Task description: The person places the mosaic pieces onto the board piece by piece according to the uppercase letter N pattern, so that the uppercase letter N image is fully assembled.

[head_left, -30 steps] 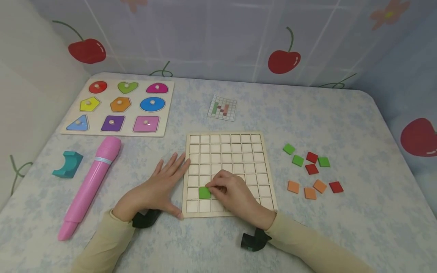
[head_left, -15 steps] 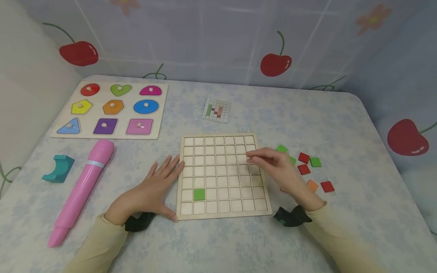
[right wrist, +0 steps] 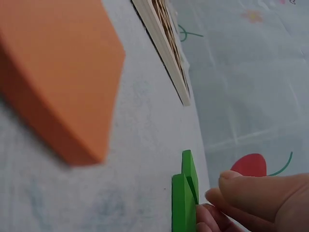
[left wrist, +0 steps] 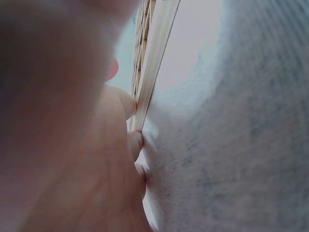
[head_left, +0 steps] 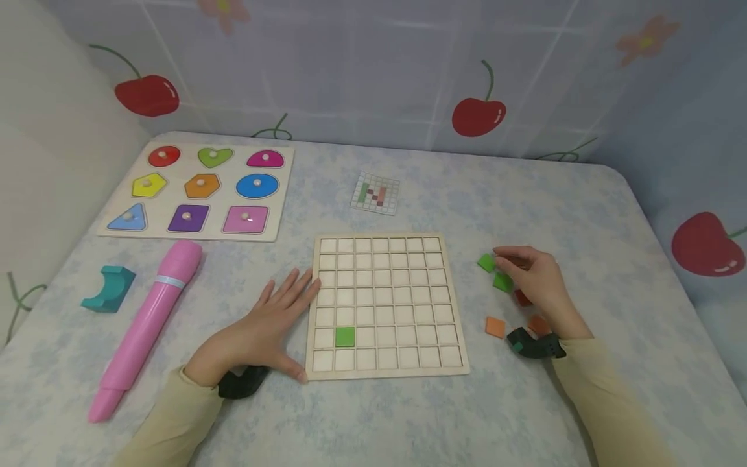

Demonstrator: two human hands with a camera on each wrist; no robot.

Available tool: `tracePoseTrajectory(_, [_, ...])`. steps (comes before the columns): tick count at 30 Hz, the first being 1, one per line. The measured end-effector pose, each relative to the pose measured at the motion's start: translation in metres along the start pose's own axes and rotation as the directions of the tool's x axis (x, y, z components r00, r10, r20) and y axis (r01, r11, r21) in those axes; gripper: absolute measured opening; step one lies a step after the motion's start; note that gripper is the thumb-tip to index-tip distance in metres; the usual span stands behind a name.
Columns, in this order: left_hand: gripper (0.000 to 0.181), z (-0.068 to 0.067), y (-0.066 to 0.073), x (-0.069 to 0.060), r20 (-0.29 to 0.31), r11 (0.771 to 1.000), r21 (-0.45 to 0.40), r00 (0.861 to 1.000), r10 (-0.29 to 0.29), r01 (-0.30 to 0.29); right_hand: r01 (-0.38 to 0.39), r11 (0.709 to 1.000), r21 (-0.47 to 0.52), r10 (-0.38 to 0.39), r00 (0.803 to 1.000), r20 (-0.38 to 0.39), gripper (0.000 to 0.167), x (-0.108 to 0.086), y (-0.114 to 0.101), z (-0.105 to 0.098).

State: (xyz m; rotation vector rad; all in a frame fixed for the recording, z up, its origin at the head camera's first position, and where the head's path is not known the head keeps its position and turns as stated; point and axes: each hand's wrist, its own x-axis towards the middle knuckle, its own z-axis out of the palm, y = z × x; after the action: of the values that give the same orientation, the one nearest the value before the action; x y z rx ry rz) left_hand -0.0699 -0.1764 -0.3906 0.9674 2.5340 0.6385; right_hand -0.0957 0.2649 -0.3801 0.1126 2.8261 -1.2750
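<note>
The wooden grid board [head_left: 386,379] lies flat, with one green tile [head_left: 345,336] in a cell near its lower left. My left hand [head_left: 257,334] lies with fingers spread against the board's left edge; in the left wrist view its fingertips touch the board's side [left wrist: 153,63]. My right hand [head_left: 539,285] is at the loose tiles on the right, thumb and index finger extended beside a green tile [head_left: 486,263] and above another green tile [head_left: 502,282]. In the right wrist view, no tile shows between its fingertips [right wrist: 217,186]. This hand partly hides red and orange tiles.
A small pattern card [head_left: 376,193] lies behind the board. On the left are a knobbed shape puzzle [head_left: 218,206], a pink microphone [head_left: 148,331] and a teal curved block [head_left: 111,289]. An orange tile [head_left: 495,327] lies between the board and my right wrist.
My right hand has moved right, from the green tile on the board to the loose tiles. The left hand has stayed at the board's edge, and the view has shifted slightly.
</note>
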Motion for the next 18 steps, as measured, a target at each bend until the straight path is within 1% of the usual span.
tracePoseTrajectory(4, [0.138, -0.0012, 0.0010, -0.0003, 0.007, 1.000, -0.009, 1.000, -0.005, 0.005, 0.039, 0.998, -0.057, -0.038, 0.999, 0.009, 0.034, 0.0007, 0.0010, 0.0040])
tracePoseTrajectory(10, [0.138, -0.0024, 0.0029, -0.0001, 0.012, 1.000, -0.012, 1.000, -0.007, 0.007, 0.098, 0.985, -0.140, -0.101, 0.995, -0.010, 0.032, 0.0008, 0.0012, 0.0068])
tracePoseTrajectory(14, [0.137, -0.0029, 0.0023, -0.0002, 0.008, 1.000, -0.008, 1.000, -0.008, 0.008, 0.139, 0.977, -0.161, -0.144, 0.989, -0.022, 0.029, 0.0024, 0.0001, 0.0089])
tracePoseTrajectory(18, [0.137, -0.0022, 0.0023, 0.0001, 0.008, 1.000, -0.004, 1.000, -0.012, 0.012, 0.180, 0.971, -0.159, -0.185, 0.983, -0.015, 0.026, 0.0041, 0.0003, 0.0113])
